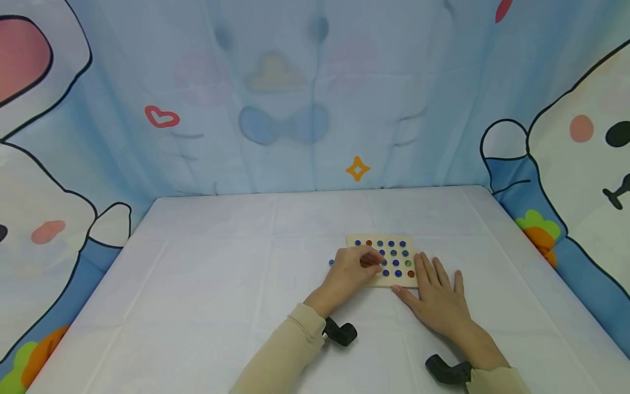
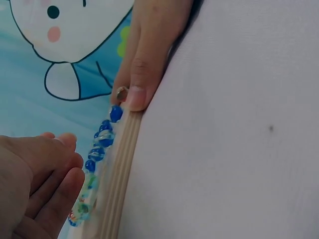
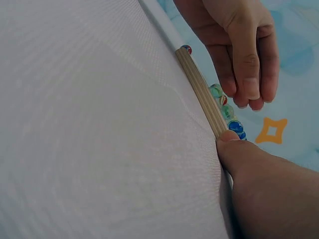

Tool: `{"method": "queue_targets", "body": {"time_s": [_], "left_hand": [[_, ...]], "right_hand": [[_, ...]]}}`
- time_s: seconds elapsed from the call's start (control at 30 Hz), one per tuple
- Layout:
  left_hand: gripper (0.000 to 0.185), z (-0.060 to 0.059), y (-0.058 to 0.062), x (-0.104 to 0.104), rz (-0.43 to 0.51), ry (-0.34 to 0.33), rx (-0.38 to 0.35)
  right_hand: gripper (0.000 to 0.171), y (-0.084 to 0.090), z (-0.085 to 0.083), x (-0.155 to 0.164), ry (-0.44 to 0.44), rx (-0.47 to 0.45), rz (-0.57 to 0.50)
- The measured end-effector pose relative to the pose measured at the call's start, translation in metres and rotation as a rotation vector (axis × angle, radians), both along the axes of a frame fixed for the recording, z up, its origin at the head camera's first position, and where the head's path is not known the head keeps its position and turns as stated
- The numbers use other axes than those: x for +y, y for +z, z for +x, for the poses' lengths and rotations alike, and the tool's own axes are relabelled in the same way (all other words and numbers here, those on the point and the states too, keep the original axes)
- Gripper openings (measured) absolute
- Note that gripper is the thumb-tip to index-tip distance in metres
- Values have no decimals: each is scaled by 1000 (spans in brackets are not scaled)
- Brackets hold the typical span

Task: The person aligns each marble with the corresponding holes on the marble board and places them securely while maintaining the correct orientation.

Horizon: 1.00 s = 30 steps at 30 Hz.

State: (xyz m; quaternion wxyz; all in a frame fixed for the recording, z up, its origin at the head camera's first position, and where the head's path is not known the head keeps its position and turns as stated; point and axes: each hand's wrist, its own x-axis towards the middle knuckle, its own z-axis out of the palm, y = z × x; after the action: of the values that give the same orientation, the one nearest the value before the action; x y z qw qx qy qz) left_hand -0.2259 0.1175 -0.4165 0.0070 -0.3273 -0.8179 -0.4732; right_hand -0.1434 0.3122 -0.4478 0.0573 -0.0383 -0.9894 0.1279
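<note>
The left hand [image 1: 351, 271] hides part of the wooden board [image 1: 381, 262] just right of frame centre, fingers curled over the marbles [image 1: 394, 253]; whether they pinch one cannot be told. The right hand [image 1: 435, 295] lies flat against the board's near corner. One blue marble [image 1: 331, 262] sits loose on the desk [image 1: 221, 273], whose left half lies open.

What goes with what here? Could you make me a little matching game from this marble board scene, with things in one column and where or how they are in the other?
Things:
1. left hand
2. right hand
3. loose blue marble
4. wooden board

Places or states:
A. lies flat on the white table, full of marbles
B. fingers bent over the board's marbles
C. rests flat, fingers straight, at the board's near right corner
D. on the cloth, left of the board

Pairs: 1-B, 2-C, 3-D, 4-A
</note>
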Motion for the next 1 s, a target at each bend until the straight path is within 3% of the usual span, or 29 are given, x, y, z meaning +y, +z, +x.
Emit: {"method": "queue_targets", "body": {"time_s": [0.37, 0.67, 1.0], "left_hand": [[16, -9, 5, -20, 53, 36, -45], [25, -16, 6, -34, 80, 44, -29], [27, -20, 11, -49, 106, 112, -102]], "right_hand": [[104, -1, 0, 1, 0, 6, -5], [104, 1, 1, 0, 1, 4, -5], [104, 1, 1, 0, 7, 9, -15]]}}
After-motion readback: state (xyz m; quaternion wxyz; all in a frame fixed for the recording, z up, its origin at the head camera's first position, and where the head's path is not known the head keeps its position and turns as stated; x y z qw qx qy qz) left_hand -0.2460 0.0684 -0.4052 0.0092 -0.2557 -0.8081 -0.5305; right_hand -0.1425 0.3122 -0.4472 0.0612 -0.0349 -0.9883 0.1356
